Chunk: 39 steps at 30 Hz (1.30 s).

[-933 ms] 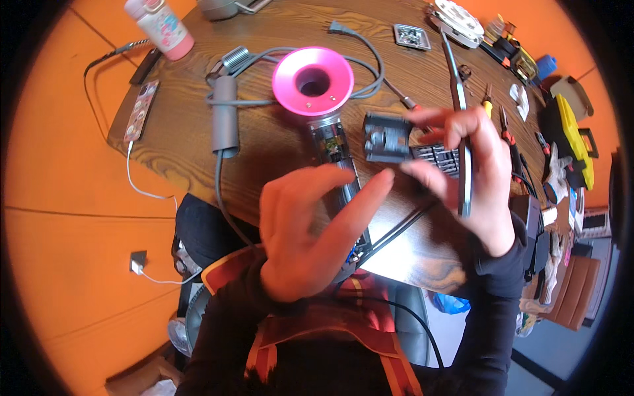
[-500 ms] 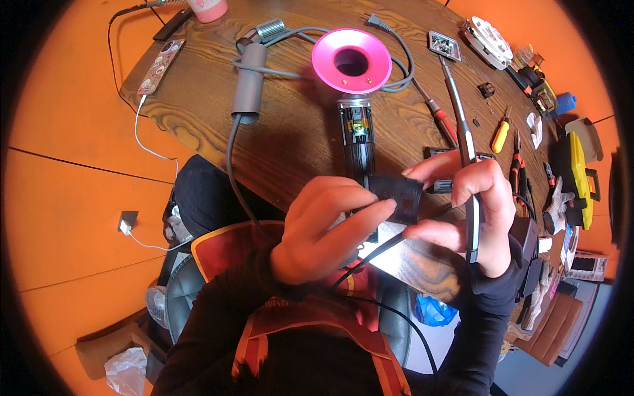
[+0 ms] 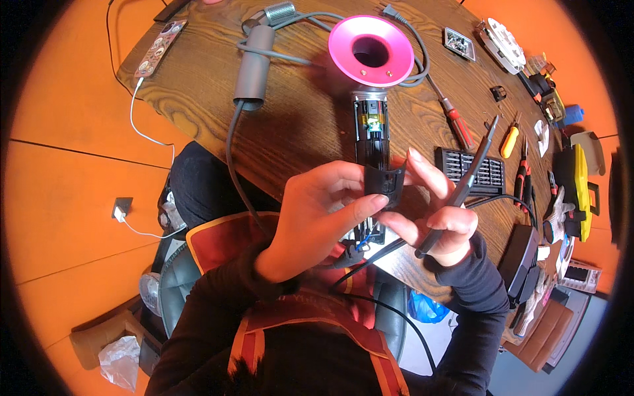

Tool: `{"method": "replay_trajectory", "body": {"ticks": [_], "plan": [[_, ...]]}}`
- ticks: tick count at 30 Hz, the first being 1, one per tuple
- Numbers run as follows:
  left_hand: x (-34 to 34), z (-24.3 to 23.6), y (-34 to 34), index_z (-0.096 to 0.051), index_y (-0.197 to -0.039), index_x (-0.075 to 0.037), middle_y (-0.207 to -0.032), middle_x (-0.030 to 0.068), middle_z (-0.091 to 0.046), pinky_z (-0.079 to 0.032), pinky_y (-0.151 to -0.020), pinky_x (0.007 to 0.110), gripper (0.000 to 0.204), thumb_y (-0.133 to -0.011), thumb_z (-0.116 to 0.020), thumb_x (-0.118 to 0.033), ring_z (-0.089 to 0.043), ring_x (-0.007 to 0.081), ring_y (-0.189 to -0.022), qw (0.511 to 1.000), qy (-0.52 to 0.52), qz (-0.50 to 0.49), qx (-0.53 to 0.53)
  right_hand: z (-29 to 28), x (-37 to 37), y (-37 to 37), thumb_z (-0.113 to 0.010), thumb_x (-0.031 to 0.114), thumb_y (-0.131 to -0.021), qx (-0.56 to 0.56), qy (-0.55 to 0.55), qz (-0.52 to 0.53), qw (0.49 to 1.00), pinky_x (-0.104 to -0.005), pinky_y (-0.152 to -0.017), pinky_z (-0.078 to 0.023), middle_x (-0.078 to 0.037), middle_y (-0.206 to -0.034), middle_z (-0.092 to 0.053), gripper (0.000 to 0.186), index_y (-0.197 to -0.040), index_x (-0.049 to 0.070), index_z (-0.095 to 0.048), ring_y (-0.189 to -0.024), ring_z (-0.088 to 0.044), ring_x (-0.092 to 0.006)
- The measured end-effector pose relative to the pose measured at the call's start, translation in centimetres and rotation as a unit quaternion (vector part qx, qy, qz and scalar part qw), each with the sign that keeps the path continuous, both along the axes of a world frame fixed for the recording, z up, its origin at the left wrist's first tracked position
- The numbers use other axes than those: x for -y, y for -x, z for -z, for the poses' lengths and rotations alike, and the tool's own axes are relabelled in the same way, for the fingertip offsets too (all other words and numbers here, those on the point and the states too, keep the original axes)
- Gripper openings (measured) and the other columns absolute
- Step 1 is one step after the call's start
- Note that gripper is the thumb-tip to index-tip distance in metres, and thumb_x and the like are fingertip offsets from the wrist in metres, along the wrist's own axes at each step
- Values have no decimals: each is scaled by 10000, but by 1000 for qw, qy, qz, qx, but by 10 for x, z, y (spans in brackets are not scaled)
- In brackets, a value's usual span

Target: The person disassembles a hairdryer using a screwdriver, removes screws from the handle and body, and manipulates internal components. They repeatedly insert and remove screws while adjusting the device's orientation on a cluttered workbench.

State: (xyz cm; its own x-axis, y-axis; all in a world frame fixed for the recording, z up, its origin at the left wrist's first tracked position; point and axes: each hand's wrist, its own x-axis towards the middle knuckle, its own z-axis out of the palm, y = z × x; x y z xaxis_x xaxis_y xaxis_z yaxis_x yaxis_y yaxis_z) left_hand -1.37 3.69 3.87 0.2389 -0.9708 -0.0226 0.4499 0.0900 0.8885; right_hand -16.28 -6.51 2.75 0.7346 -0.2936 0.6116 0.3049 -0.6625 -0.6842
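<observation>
Pinching a curved matte black plastic cover [image 3: 384,179] between thumb and fingers, the left hand [image 3: 310,206] holds it above the opened handle of a hair dryer [image 3: 373,119]; whether they touch, I cannot tell. The dryer's flared pink ring [image 3: 341,54] is smooth. The right hand [image 3: 453,224] spreads thumb and forefinger beside the cover, its other fingers gripping a slim dark screwdriver [image 3: 467,179]. Near lies a rectangular bit case [image 3: 444,158] on the wood-grained table [image 3: 304,129]. The red apron's [image 3: 228,247] lettering is unreadable.
</observation>
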Motion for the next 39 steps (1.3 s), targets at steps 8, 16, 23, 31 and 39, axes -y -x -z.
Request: {"method": "replay_trajectory", "body": {"ticks": [8, 16, 23, 31, 39], "plan": [[8, 5, -4, -545, -1029, 33, -902, 66, -574, -446, -725, 221, 289, -750, -618, 24, -544, 96, -835, 992, 54, -102, 47, 2, 7, -17, -666, -62, -695, 117, -91, 19, 989, -410, -827, -468, -296, -1200, -416, 431, -837, 84, -287, -1019, -536, -342], [49, 18, -22, -436, -1110, 41, -947, 77, -564, -438, -747, 219, 371, -805, -608, -83, -539, 100, -868, 999, -5, -35, 10, 2, 24, -39, -739, 50, -665, 12, -79, 146, 986, -265, -744, -399, -247, -1165, -481, 516, -888, 116, -279, -984, -507, -198], [52, 19, -22, -456, -1101, 39, -953, 84, -581, -447, -723, 215, 361, -798, -610, -84, -548, 90, -859, 1000, -10, -13, 17, 0, 22, -37, -726, 114, -694, -28, -45, 169, 984, -262, -768, -381, -274, -1166, -482, 471, -864, 121, -288, -862, -494, -153], [52, 16, -21, -461, -1096, 40, -939, 75, -581, -433, -745, 216, 327, -820, -577, -90, -542, 92, -866, 1000, -12, -19, 14, 5, 23, -25, -672, 46, -736, 0, 29, 142, 989, -433, -864, -403, -310, -1106, -506, 366, -843, 63, -322, -1028, -525, -385], [51, 17, -21, -455, -1068, 47, -919, 73, -575, -436, -722, 204, 312, -828, -582, -104, -544, 87, -842, 999, -30, -16, -11, 10, 18, -29, -681, 49, -734, -8, -18, 203, 979, -324, -813, -439, -274, -1074, -546, 368, -817, 69, -323, -973, -576, -287]]}}
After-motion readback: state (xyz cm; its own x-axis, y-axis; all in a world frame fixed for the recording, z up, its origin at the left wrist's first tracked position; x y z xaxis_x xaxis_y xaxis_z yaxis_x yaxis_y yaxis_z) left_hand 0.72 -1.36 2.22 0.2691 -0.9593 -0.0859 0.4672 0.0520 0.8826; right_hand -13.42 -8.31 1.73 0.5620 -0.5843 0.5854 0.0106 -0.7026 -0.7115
